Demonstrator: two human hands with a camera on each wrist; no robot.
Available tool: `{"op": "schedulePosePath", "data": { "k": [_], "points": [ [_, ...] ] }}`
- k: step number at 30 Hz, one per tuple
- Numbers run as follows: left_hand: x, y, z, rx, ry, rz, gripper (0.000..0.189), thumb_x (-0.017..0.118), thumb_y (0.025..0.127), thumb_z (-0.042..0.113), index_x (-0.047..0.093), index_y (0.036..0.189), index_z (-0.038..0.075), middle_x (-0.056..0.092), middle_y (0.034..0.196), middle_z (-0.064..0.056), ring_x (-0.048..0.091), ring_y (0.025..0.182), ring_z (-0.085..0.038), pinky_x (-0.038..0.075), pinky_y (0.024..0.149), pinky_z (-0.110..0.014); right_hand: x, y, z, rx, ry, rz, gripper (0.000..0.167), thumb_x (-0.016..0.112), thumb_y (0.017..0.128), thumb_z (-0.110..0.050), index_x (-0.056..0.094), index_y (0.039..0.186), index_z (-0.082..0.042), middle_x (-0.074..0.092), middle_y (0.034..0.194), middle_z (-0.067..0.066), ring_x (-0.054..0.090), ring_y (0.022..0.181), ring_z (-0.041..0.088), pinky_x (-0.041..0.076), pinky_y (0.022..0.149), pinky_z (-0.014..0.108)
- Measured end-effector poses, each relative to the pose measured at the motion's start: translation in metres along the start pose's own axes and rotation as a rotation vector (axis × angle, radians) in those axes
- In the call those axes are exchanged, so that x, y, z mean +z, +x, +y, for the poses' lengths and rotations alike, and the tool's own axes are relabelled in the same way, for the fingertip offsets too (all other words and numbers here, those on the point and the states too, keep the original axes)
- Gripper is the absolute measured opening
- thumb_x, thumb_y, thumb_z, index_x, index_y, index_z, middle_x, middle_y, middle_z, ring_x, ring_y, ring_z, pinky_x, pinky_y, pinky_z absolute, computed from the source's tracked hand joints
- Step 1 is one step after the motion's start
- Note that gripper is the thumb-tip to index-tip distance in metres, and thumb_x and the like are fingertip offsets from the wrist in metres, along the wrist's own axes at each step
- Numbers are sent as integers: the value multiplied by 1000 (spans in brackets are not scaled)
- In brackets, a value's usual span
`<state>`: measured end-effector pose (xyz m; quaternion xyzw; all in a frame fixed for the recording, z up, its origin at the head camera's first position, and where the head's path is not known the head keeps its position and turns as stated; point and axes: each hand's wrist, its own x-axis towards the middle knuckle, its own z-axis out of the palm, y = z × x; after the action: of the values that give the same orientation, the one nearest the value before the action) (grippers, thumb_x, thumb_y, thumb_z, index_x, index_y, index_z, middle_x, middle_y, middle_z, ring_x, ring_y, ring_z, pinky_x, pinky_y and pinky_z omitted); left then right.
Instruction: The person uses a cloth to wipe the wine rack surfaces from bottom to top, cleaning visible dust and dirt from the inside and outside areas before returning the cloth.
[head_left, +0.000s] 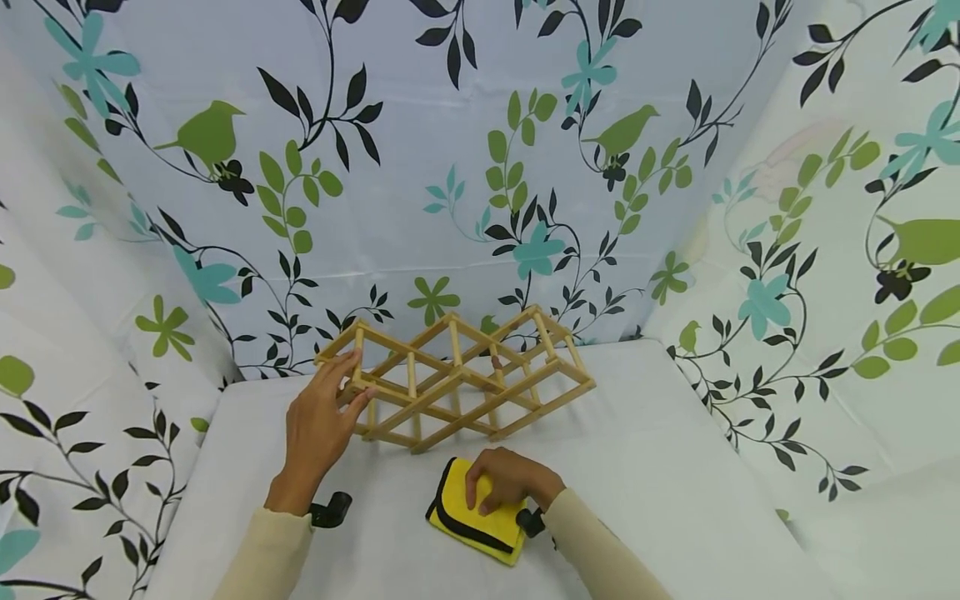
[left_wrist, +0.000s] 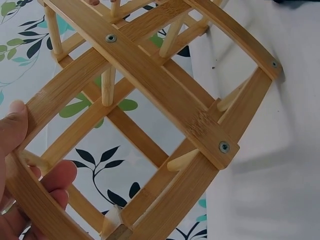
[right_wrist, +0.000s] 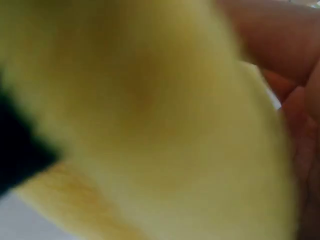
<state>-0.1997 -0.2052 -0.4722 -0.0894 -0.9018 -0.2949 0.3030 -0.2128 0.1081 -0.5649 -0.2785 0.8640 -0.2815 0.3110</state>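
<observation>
A folding wooden lattice rack [head_left: 457, 375], built of flat slats joined by round dowels, spans the back of the white table. My left hand [head_left: 322, 417] grips its left end; in the left wrist view the thumb and fingers [left_wrist: 60, 175] sit on either side of a slat. Metal rivets show where the slats cross. In front of the rack lies a folded yellow cloth [head_left: 465, 496] with black edging. My right hand [head_left: 510, 479] holds this cloth with curled fingers. The cloth [right_wrist: 165, 125] fills most of the right wrist view, blurred, which hides part of the grip.
The white table [head_left: 637, 483] extends to both sides of my hands. Behind it and at both sides hangs a patterned curtain [head_left: 420, 208] with birds, leaves and flowers, close behind the rack. A black wrist-camera mount [head_left: 330, 510] juts out from my left wrist.
</observation>
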Motion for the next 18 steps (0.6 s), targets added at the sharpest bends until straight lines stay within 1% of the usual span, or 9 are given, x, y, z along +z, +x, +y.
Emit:
{"op": "schedulePosePath", "data": {
  "k": [2, 5, 7, 9, 12, 14, 16, 18],
  "points": [
    [2, 0, -1, -4, -6, 1, 68, 89, 87, 22, 63, 148, 9, 65, 149, -12, 71, 79, -30, 40, 49, -28, 2, -5, 2, 7, 23, 9, 27, 89, 83, -5, 80, 80, -29, 69, 103, -21, 58, 99, 4, 49, 94, 32],
    [4, 0, -2, -8, -13, 1, 72, 90, 85, 22, 61, 150, 10, 63, 152, -10, 70, 77, -29, 36, 48, -26, 5, -11, 7, -48, 70, 28, 26, 89, 82, -4, 80, 82, -29, 70, 105, -22, 58, 108, 1, 49, 103, 36],
    [5, -1, -2, -11, -15, 1, 74, 90, 85, 22, 60, 151, 11, 62, 153, -10, 72, 81, -31, 37, 48, -27, 7, -16, 10, -111, 115, 57, 25, 89, 83, -4, 81, 85, -27, 74, 103, -20, 60, 112, 1, 48, 109, 37],
    [5, -2, -2, -15, -16, 1, 74, 90, 86, 22, 59, 152, 12, 62, 153, -10, 75, 89, -35, 39, 49, -27, 8, -22, 12, -168, 165, 103, 21, 89, 84, -6, 82, 88, -26, 76, 100, -18, 62, 115, 1, 46, 113, 38],
    [6, -2, -2, -20, -15, 1, 74, 88, 87, 22, 58, 153, 12, 62, 154, -11, 75, 100, -40, 40, 50, -29, 6, -33, 12, -211, 215, 198, 16, 90, 86, -14, 82, 91, -27, 77, 97, -17, 65, 109, 3, 48, 111, 35],
    [6, -2, -3, -22, -17, 0, 74, 88, 87, 21, 58, 153, 11, 61, 154, -12, 74, 104, -43, 40, 51, -29, 3, -41, 10, -214, 222, 269, 15, 90, 86, -18, 82, 91, -29, 77, 96, -18, 66, 106, 4, 49, 109, 33],
    [6, -1, -2, -24, -19, -2, 74, 88, 87, 21, 58, 153, 11, 61, 154, -12, 74, 108, -44, 40, 51, -30, -2, -50, 7, -212, 230, 335, 15, 90, 86, -19, 82, 92, -30, 77, 98, -16, 67, 103, 6, 52, 103, 30],
    [7, -1, -2, -25, -25, -6, 73, 88, 87, 20, 58, 153, 11, 61, 154, -13, 73, 111, -44, 40, 52, -30, -7, -60, 3, -207, 242, 399, 15, 90, 86, -19, 82, 94, -30, 76, 102, -13, 67, 105, 8, 53, 100, 29]
  ]
}}
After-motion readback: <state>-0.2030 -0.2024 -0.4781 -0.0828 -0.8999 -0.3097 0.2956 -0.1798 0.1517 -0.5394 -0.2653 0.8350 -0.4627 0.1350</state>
